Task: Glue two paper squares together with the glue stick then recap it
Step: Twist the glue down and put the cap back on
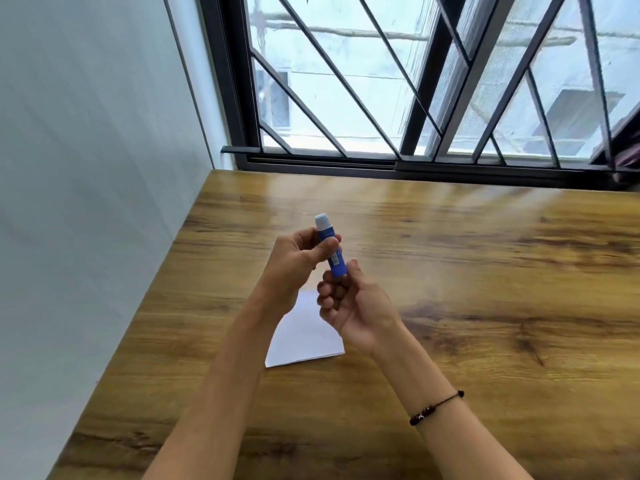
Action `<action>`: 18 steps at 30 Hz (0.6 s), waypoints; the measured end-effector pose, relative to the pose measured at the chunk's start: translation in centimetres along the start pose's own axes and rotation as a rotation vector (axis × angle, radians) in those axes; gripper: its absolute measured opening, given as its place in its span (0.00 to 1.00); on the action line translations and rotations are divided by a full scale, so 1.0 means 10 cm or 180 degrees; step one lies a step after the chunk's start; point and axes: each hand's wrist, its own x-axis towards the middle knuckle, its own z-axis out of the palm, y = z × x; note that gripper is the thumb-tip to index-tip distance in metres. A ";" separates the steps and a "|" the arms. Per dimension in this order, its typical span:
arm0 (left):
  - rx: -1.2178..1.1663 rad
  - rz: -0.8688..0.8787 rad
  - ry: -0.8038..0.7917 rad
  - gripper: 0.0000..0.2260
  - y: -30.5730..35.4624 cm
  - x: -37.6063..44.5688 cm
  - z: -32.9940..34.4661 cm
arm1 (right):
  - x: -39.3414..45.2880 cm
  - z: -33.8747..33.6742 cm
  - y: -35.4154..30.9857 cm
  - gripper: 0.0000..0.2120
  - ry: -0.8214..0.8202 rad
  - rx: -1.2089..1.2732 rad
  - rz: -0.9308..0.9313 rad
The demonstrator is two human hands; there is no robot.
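Note:
A blue glue stick [332,249] with a pale grey top end is held upright above the wooden table [467,271]. My left hand [298,258] grips its upper body between thumb and fingers. My right hand [353,306] holds its lower end, fingers curled around the base. Whether the top end is a cap or bare glue is too small to tell. White paper [304,336] lies flat on the table below my hands, partly hidden by my wrists; it looks like stacked sheets, edges nearly aligned.
A white wall [86,202] runs along the table's left edge. A barred window [398,98] stands behind the far edge. A dark bracelet [436,407] circles my right wrist. A dark cloth item [627,157] sits at the far right by the window.

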 end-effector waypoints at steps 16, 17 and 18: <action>0.0213 0.0095 0.0433 0.05 0.00 0.03 0.04 | 0.08 0.05 0.02 0.32 0.0147 -0.0063 -0.0175; 0.0257 0.0091 0.0451 0.05 0.00 0.03 0.04 | 0.08 0.04 0.02 0.34 0.0151 -0.0091 -0.0121; 0.0306 0.0085 0.0470 0.04 0.00 0.02 0.04 | 0.09 0.04 0.02 0.33 0.0173 -0.0147 -0.0099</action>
